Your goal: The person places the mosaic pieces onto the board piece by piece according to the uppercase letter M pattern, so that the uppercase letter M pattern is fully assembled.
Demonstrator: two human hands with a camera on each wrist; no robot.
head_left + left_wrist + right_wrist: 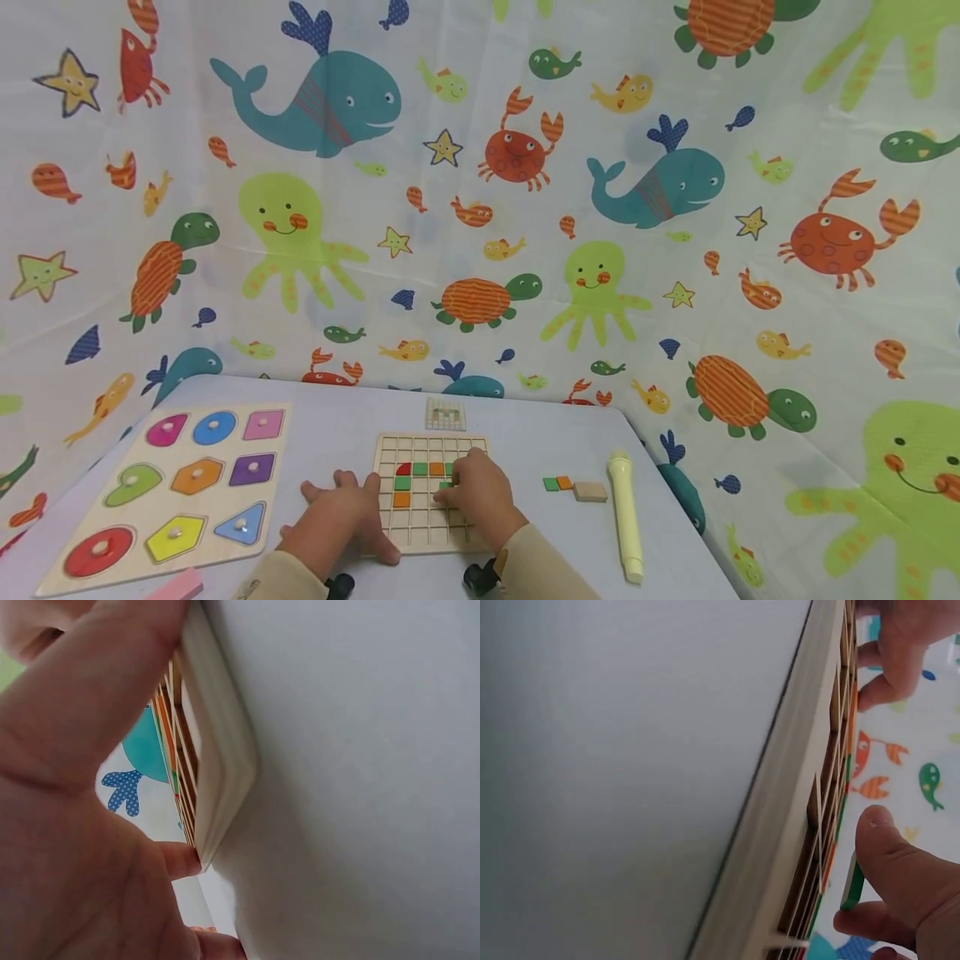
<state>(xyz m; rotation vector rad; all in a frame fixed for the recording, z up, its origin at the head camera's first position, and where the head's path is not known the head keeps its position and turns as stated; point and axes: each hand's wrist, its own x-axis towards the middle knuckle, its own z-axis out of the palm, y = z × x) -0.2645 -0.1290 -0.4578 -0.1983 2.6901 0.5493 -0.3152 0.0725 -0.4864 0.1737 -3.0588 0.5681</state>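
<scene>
A wooden grid board (431, 547) lies on the table in front of me. Its upper left cells hold a red round-cornered tile (404, 470) and several green and orange square tiles, in a row and down a column. My left hand (333, 518) is spread at the board's left side, thumb near the front corner; in the left wrist view its thumb and a finger touch the edge. Over the right part of the grid, my right hand (483, 497) pinches a small green tile (853, 883) between thumb and finger, close above the cells. That hand hides the cells beneath it.
A small pattern card (446, 414) lies behind the board. To the right are a green tile (551, 483), an orange tile (564, 482), a plain wooden block (590, 492) and a yellow stick (625, 517). A shape peg puzzle (157, 450) and pink block (176, 586) lie left.
</scene>
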